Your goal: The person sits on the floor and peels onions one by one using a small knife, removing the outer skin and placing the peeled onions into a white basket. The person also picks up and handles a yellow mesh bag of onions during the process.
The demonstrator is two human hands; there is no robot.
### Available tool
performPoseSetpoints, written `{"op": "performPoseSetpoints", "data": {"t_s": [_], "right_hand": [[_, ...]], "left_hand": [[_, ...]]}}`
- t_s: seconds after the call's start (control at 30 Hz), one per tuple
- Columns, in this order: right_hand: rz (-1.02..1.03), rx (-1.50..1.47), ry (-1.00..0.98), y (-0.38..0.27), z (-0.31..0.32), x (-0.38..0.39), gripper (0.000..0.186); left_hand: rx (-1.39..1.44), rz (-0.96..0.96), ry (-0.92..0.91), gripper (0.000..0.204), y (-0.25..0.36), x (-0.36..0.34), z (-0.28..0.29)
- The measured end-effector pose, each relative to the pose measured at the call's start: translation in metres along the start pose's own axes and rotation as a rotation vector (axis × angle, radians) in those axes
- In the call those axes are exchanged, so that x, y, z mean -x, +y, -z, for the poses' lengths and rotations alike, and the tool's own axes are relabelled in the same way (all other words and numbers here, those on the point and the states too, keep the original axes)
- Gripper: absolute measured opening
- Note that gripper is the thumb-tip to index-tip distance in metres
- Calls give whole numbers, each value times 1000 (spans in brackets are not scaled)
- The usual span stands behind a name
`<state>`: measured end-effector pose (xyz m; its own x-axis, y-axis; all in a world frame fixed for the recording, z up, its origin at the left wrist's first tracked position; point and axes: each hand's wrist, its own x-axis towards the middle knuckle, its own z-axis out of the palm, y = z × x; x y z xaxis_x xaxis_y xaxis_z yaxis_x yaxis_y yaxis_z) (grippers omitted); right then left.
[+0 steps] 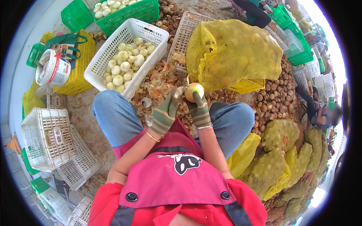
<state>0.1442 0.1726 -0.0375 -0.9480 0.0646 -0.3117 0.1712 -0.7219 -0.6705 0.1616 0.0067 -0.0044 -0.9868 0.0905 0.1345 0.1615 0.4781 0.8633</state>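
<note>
Above my lap, my right hand (198, 112), in a green and tan striped glove, is closed around an onion (194, 91). The onion is pale, greenish-white on top, with some brown skin on its side. Close against its left side is my left hand (164, 115), gloved alike, its fingers pressed together near the onion. A small pale brown bit shows at those fingertips, but I cannot make out what they grip. A thin strip stands up from the onion's upper left. Loose onion skins (156, 84) lie in a heap below my hands.
A white crate (88, 73) of peeled onions stands ahead left, a green crate (130, 17) beyond it. A full yellow mesh sack (237, 52) lies ahead right. Unpeeled onions (277, 96) and more sacks (281, 135) spread rightward. White crates (47, 139) and a bucket (56, 69) stand left. Other people sit at right.
</note>
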Motion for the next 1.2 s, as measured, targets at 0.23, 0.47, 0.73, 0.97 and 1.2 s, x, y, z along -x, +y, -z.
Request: {"op": "performPoseSetpoints", "data": {"t_s": [0.23,0.47,0.73,0.97,1.2], "right_hand": [[18,24,-65,-1,-4,5,48],[26,6,-71,8,-3,1,38],[150,256,96,8,-14,0,48],[179,455,77,21,2,-7,50],[-73,178,-184,-17,-6,11,60]], "left_hand": [[-192,-180,-28,48,0,0,-11],[-304,-157,38,44,3,-8,-23],[-358,-20,-34,43,10,-13,-28],[-238,-209,70,34,-64,-11,-49],[91,448,-273,51,-56,-43,4]]}}
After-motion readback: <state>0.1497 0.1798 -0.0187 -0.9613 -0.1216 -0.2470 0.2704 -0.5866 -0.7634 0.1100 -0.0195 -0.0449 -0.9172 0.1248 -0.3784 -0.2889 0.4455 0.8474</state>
